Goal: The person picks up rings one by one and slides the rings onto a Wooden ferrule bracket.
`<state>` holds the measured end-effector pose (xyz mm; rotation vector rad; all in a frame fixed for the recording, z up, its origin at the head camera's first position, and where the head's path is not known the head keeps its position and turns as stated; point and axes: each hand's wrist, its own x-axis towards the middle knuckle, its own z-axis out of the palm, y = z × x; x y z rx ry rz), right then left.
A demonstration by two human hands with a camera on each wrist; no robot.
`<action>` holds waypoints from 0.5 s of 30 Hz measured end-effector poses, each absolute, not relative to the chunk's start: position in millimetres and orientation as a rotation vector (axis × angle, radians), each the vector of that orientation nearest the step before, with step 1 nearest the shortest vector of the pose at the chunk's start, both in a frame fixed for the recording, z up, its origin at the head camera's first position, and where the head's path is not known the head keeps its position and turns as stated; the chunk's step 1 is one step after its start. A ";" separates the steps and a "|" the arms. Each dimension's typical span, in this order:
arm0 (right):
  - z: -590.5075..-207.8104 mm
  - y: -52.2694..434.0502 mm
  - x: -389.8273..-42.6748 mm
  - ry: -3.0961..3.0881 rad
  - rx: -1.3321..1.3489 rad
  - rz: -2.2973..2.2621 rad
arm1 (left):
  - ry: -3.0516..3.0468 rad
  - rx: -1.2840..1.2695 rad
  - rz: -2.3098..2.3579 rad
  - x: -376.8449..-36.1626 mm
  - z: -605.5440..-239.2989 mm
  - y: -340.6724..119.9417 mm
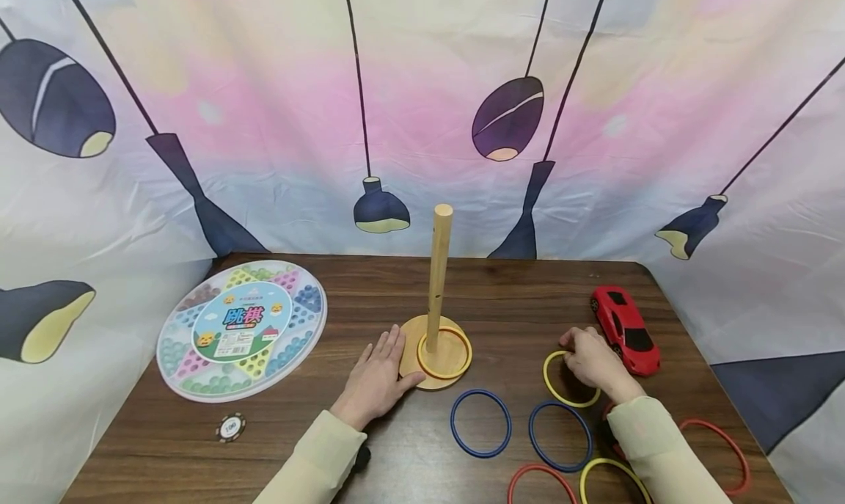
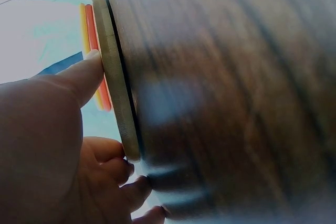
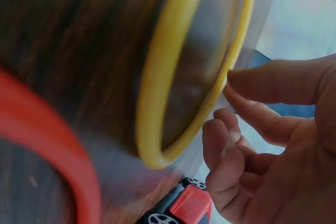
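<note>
A round wooden base (image 1: pixel 409 335) carries an upright wooden peg (image 1: pixel 437 284). A yellow ring and a red ring (image 2: pixel 107 98) lie stacked around the peg's foot. My left hand (image 1: pixel 372 383) rests at the base's left edge, fingers stretched out and thumb over the near rim; in the left wrist view the thumb overlaps the base's edge (image 2: pixel 118 87). Off to the right, my right hand (image 1: pixel 594 357) pinches the far side of another yellow ring (image 3: pixel 155 93) between thumb and index finger. That ring appears close over the table, and the other fingers curl beneath the pinch.
Two blue rings (image 1: pixel 508 423), a yellow ring (image 1: pixel 614 461) and several red rings (image 1: pixel 733 445) lie at the near right. Beside my right hand stands a red toy car (image 1: pixel 627 335). A Chinese checkers board (image 1: pixel 310 269) and a poker chip (image 1: pixel 230 428) lie left. Patterned cloth hangs behind the table.
</note>
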<state>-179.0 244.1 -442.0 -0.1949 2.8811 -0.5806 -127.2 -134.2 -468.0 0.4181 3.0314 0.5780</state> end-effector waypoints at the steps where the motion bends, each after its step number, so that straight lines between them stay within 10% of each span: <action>1: -442.5 244.4 -179.4 2.880 -0.191 -0.570 | 3.032 0.417 0.576 -127.1 -468.0 -134.2; 15: -448.2 243.7 -182.6 2.856 -0.179 -0.596 | 3.026 0.407 0.567 -126.8 -466.7 -134.2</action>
